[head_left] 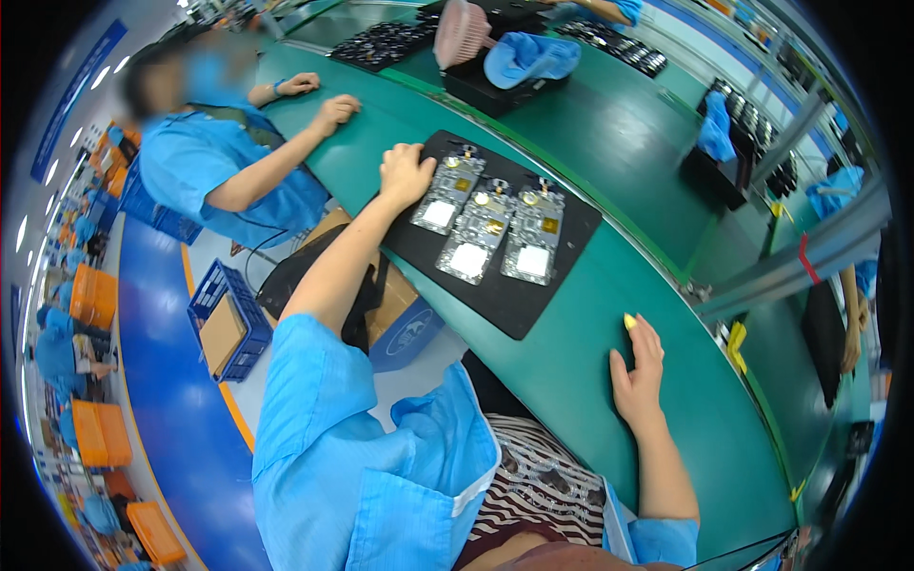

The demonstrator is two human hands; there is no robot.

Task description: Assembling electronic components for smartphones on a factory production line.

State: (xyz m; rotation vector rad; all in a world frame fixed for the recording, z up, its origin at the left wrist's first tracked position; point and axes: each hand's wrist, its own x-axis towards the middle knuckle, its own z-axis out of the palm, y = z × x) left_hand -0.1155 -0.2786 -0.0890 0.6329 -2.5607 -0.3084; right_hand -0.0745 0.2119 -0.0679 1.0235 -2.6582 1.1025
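Three circuit boards [479, 228] with white square patches and gold spots lie side by side on a flat black mat [519, 309]. My left hand [407, 177] is at the mat's far left edge, with its fingers curled over that edge beside the leftmost circuit board [447, 190]. Its fingertips are partly hidden. Resting on the green table [571, 371] to the right of the mat is my right hand [640, 369]. It holds nothing, its fingers are stretched out, and a yellow cover sits on one fingertip.
A co-worker in blue [238, 162] sits at the left, hands on the same table. Beyond a raised rail are a pink fan [464, 36], a blue cap [531, 59] and dark trays of parts [381, 45]. A blue crate [228, 319] stands below left. A metal post [790, 271] rises at right.
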